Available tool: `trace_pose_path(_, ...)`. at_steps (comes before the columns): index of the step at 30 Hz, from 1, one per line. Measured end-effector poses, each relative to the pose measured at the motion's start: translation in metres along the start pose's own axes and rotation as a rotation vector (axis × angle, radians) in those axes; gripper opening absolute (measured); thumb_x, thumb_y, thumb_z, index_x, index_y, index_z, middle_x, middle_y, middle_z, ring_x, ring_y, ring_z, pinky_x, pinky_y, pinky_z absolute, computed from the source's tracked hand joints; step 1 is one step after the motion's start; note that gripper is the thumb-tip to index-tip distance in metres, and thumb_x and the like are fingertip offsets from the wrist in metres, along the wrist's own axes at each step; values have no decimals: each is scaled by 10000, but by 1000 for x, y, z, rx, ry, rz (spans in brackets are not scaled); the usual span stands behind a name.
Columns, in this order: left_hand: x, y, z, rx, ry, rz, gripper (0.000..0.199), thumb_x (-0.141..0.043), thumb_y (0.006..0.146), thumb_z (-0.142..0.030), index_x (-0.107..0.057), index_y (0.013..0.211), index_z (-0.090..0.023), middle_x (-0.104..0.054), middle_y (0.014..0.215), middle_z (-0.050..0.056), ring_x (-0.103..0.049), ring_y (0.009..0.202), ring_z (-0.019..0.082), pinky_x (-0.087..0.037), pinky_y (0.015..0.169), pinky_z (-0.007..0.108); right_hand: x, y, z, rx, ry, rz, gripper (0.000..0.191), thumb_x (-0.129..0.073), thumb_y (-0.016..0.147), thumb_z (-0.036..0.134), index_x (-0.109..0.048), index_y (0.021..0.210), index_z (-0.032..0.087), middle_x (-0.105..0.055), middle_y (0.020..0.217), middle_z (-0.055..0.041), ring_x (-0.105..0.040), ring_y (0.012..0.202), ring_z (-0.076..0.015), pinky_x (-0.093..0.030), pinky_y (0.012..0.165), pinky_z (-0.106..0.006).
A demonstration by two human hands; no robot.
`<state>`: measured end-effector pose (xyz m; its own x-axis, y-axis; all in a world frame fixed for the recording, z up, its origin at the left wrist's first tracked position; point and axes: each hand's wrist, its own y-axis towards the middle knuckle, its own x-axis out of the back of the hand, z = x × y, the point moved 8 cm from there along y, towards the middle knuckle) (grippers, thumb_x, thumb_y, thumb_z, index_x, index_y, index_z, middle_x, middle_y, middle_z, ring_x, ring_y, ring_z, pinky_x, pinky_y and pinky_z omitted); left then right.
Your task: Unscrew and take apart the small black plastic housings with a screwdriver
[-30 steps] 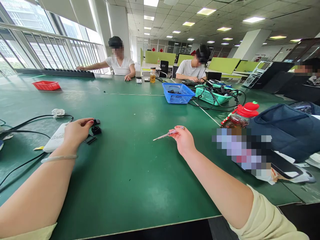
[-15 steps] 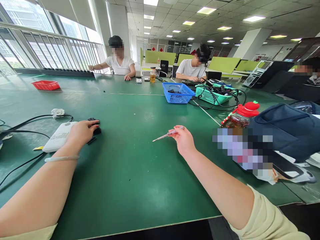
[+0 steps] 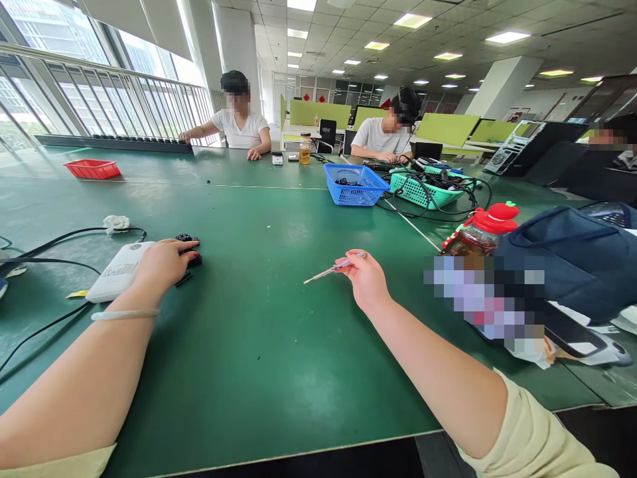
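My right hand (image 3: 367, 279) is closed around the handle of a thin screwdriver (image 3: 326, 272), held above the green table. Its slim shaft points left and slightly down. On the left, my left hand (image 3: 162, 265) reaches over several small black parts (image 3: 195, 259), its fingers stretched out and touching or nearly touching them. The exact kind of these parts is partly hidden by the fingers. Beneath and beside that hand lies a white power bank (image 3: 117, 275).
Black cables (image 3: 44, 262) run along the left side. A red tray (image 3: 93, 169), a blue basket (image 3: 355, 189) and a green basket of cables (image 3: 423, 189) stand farther back. To the right are a red-lidded bottle (image 3: 478, 229) and a dark blue bag (image 3: 567, 255). Two people sit opposite.
My left fingers have shifted slightly, the thumb sitting closer over the black parts. My right hand and the screwdriver stay almost still.
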<state>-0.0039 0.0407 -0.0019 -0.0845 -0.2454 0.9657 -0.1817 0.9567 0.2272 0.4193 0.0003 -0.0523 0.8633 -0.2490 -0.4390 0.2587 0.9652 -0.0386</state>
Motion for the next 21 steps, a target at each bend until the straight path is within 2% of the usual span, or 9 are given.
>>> trace_pose_path(8,-3,-5,-7,-3,56,81,376,-530,932,-286,-693,1262,-207,-633,1354,88,-585,1212,295,-445,1027,366,0,1,0,4,-15,17,139,-726,699,224,-595,746,208,-670,590,21,-688,674,-172,-560,695,-315)
trace_pose_path(15,-7,-2,0,24,57,60,406,-496,940,-306,-674,1289,-199,-635,1350,105,-589,1195,315,-454,1016,403,-1,2,-1,16,-10,31,152,-734,697,234,-595,752,206,-674,596,19,-691,673,-174,-562,697,-318)
trace_pose_path(21,-7,-1,6,32,8,30,422,-489,942,-374,-668,1297,-235,-644,1334,97,-591,1188,316,-473,978,404,0,1,-1,11,-19,23,160,-738,693,237,-591,748,206,-682,598,17,-685,657,-167,-557,697,-313)
